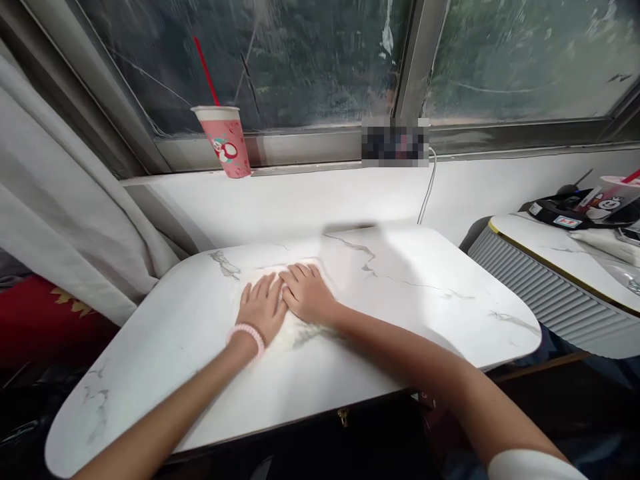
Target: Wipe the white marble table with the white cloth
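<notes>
My left hand (261,308) lies flat with its fingers spread, a pink beaded bracelet (249,331) around the wrist. Touching it on the right is my right hand (309,293), also flat, its fingertips beside the left fingers. Both palms rest on a thin whitish sheet (289,335), perhaps cloth or paper; I cannot tell which. It is spread on the white marble-patterned table (400,257), and the hands cover much of it. Neither hand grips anything.
A pink paper cup (227,143) with a red straw stands on the window sill. A blurred-out object (395,143) with a white cable (428,190) sits farther right. At right, a side cabinet (540,267) carries a black tray (560,208) and another cup (607,200). A grey curtain (65,167) hangs left.
</notes>
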